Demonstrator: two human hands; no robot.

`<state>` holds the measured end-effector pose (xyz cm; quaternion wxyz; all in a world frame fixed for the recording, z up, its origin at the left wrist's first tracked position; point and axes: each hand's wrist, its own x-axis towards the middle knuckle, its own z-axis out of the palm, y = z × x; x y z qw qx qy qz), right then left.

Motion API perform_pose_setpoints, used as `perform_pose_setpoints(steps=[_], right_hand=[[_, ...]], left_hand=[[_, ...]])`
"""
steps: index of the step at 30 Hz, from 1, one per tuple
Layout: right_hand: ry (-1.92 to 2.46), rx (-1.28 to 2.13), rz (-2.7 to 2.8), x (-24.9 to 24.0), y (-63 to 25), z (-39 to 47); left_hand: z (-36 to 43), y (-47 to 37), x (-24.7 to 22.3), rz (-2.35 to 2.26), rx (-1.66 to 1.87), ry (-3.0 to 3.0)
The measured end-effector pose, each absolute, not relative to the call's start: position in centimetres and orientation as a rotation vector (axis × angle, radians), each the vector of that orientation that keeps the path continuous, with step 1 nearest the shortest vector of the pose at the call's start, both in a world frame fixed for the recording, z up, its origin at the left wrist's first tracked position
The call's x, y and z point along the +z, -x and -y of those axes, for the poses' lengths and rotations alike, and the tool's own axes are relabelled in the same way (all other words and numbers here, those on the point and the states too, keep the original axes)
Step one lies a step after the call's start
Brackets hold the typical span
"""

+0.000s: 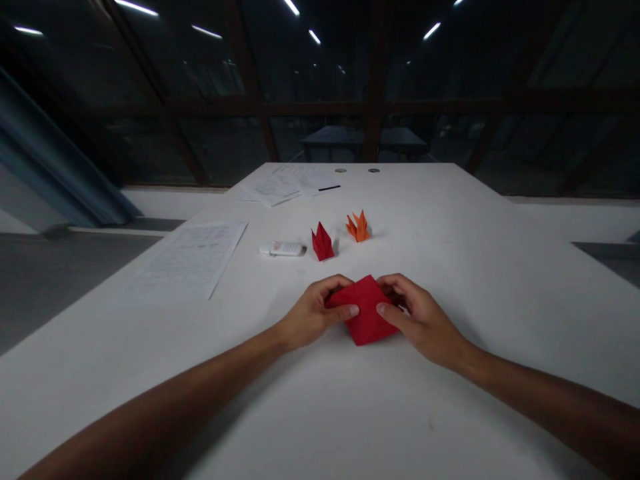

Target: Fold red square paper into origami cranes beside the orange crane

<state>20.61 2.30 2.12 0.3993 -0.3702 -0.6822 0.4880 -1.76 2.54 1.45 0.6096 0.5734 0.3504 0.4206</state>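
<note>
A folded piece of red origami paper (367, 323) is held between both hands over the white table, one corner pointing away from me and one toward me. My left hand (320, 310) grips its left side, thumb on top and fingers curled beneath. On the right side my right hand (417, 317) pinches it the same way, its thumb pressing near the middle. The fingertips under the paper are hidden. Beyond the hands stand a small red folded paper figure (323, 243) and an orange one (359, 227), both with pointed tips.
Left of the red figure lies a white tube-like item (283, 249) with small print. A written sheet (187, 260) rests on the table's left side, with more papers (280, 187) and a black pen (329, 188) farther back. Dark windows (320, 73) rise behind the table (430, 420).
</note>
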Motion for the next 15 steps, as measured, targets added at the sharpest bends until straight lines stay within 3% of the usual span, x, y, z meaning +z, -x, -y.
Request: perform_pose_setpoints(steps=[5, 10, 15], right_hand=[[0.93, 0.717, 1.876, 3.0, -20.9, -0.9], [0.73, 0.412, 2.005, 2.8, -21.1, -1.0], [0.516, 0.217, 2.122, 1.9, -21.4, -1.9]], left_hand=[[-2.1, 1.1, 0.6, -0.763, 1.122, -1.388], [-1.8, 1.1, 0.8, -0.712, 1.159, -1.492], [-1.4, 1.8, 1.2, -1.003, 1.147, -2.011]])
